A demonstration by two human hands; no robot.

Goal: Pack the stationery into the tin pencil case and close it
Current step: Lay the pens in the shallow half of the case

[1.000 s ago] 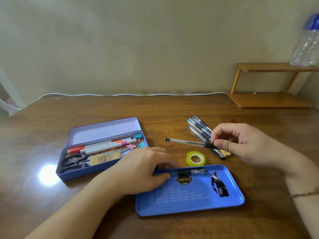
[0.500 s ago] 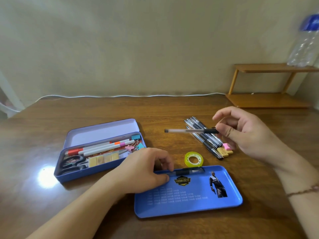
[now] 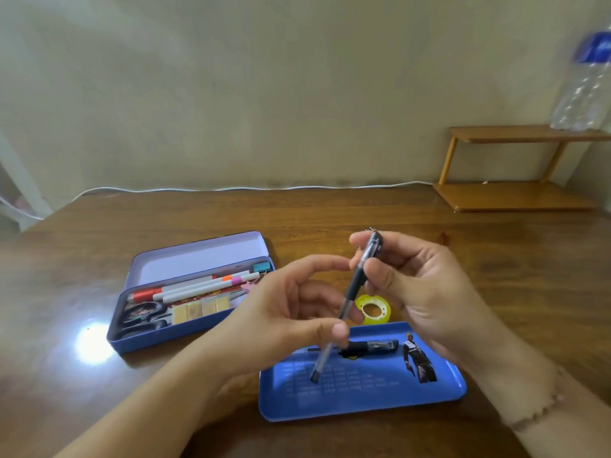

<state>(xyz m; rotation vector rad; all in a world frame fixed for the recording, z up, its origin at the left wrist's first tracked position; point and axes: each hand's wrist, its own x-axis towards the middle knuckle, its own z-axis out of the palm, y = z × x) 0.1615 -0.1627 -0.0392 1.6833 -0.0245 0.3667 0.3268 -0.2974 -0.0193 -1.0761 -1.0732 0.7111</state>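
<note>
two hands on one pen above a glossy wooden table, plain pale wall behind.

left of the grip, the open tin pencil case (image 3: 185, 312) holds markers, scissors and clips; the left hand (image 3: 284, 322) pinches the pen (image 3: 350, 302) low on its barrel, the right hand (image 3: 420, 292) curls round its upper end, tip angled down over the blue tray (image 3: 439, 396); a yellow tape roll (image 3: 375, 310) lies just behind; far right, a wooden shelf (image 3: 515, 196) bears a bottle (image 3: 585, 87).

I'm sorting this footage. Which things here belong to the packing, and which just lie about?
Job: pen in right hand, left hand, tin case, blue tray with another pen, tape.
Lying about: bottle, wooden shelf, white cable.
</note>
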